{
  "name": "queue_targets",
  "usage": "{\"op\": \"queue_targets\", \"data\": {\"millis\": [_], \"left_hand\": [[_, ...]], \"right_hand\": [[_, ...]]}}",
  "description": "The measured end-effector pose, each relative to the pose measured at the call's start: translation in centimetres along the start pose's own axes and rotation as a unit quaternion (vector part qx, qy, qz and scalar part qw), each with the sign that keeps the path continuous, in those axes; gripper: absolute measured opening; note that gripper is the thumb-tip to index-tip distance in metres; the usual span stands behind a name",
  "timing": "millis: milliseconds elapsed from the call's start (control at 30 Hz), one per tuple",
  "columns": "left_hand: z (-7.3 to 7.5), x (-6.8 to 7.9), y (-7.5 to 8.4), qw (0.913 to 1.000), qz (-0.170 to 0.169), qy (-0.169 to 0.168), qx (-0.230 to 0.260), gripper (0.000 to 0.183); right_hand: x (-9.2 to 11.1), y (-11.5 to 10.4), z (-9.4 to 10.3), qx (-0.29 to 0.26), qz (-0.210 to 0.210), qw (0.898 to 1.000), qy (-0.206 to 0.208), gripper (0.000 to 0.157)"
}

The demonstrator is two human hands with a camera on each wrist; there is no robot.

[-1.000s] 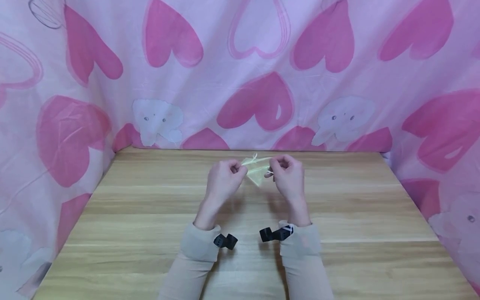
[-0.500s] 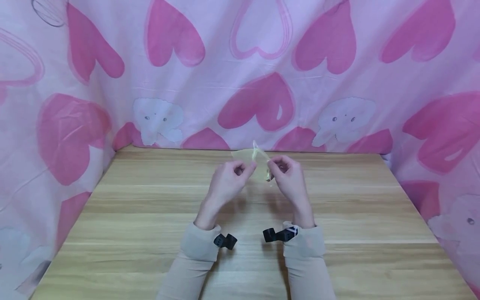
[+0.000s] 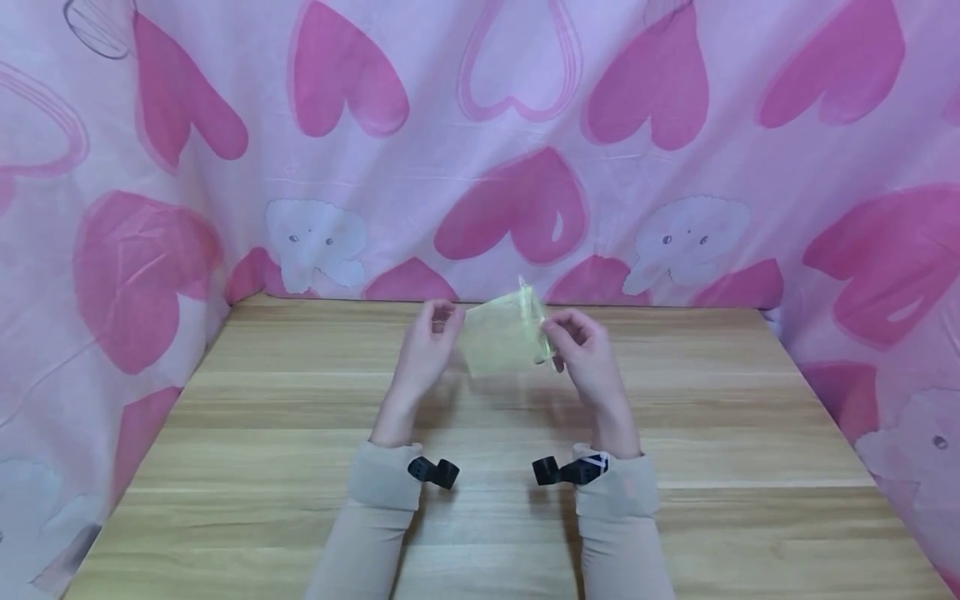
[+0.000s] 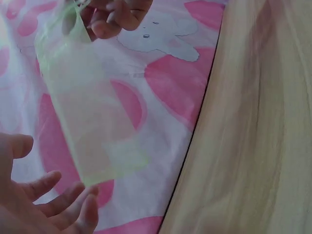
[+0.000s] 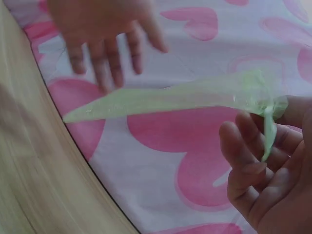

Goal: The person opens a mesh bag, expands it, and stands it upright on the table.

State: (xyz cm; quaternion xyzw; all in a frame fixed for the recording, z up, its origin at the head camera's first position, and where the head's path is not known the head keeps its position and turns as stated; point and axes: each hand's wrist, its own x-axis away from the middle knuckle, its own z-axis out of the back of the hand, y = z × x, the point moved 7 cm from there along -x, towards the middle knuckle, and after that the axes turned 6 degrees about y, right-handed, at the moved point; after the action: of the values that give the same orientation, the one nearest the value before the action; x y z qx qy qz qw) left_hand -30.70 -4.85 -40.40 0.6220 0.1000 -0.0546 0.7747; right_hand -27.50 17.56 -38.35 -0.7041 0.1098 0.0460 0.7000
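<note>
A sheer pale yellow-green drawstring bag (image 3: 495, 340) hangs flat between the two hands, above the back of the table. My right hand (image 3: 588, 354) pinches its gathered mouth end between thumb and finger. A ribbon end (image 5: 268, 136) dangles by those fingers in the right wrist view. My left hand (image 3: 422, 354) is at the bag's closed end, with fingers spread and curved. The left wrist view shows the bag's lower corner close to the fingertips of the left hand (image 4: 53, 202), none curled round it. Through the thin fabric the backdrop shows.
The wood-grain table (image 3: 262, 467) reaches back to a pink curtain (image 3: 420, 183) printed with hearts, which also hangs along both sides. Black wrist cameras (image 3: 435, 472) are strapped over both sleeves.
My left hand has let go of the bag near its mouth and moved left. The bag has unfolded and spread out flat, while the right hand keeps its pinch and shifts slightly right.
</note>
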Motion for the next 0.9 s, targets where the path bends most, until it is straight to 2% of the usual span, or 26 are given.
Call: {"op": "queue_targets", "data": {"millis": [100, 167, 233, 367, 500, 600, 700, 800, 900], "left_hand": [[-0.6, 0.0, -1.1, 0.9971, 0.044, -0.034, 0.051, 0.044], [-1.0, 0.0, -1.4, 0.9952, 0.054, -0.052, 0.064, 0.048], [-1.3, 0.0, -1.5, 0.9953, 0.047, -0.066, 0.054, 0.051], [-2.0, 0.2, -1.0, 0.9937, 0.002, -0.111, 0.008, 0.055], [-3.1, 0.8, -0.6, 0.9824, -0.023, -0.185, 0.011, 0.055], [-3.6, 1.2, -0.5, 0.9734, -0.02, -0.226, 0.029, 0.046], [-3.7, 1.3, -0.4, 0.9728, -0.012, -0.228, 0.038, 0.031], [-3.3, 1.1, -0.4, 0.9789, 0.003, -0.199, 0.047, 0.023], [-2.8, 0.8, -0.3, 0.9837, 0.015, -0.157, 0.086, 0.023]], "right_hand": [[0.1, -0.1, 0.2, -0.019, 0.002, 1.0, -0.006, 0.013], [0.3, -0.1, 0.3, -0.012, 0.004, 1.0, -0.016, 0.012], [0.4, -0.3, 0.2, 0.005, 0.008, 0.999, -0.034, 0.013], [0.9, -0.4, -0.2, 0.045, 0.016, 0.994, -0.096, 0.016], [1.2, -0.4, -0.9, 0.057, 0.025, 0.986, -0.157, 0.015], [1.1, -0.2, -1.2, 0.057, 0.025, 0.983, -0.173, 0.014], [1.0, 0.2, -1.1, 0.059, 0.014, 0.985, -0.162, 0.02], [0.8, 0.5, -0.8, 0.044, -0.003, 0.989, -0.139, 0.034], [0.6, 0.6, -0.4, 0.008, -0.01, 0.993, -0.118, 0.05]]}}
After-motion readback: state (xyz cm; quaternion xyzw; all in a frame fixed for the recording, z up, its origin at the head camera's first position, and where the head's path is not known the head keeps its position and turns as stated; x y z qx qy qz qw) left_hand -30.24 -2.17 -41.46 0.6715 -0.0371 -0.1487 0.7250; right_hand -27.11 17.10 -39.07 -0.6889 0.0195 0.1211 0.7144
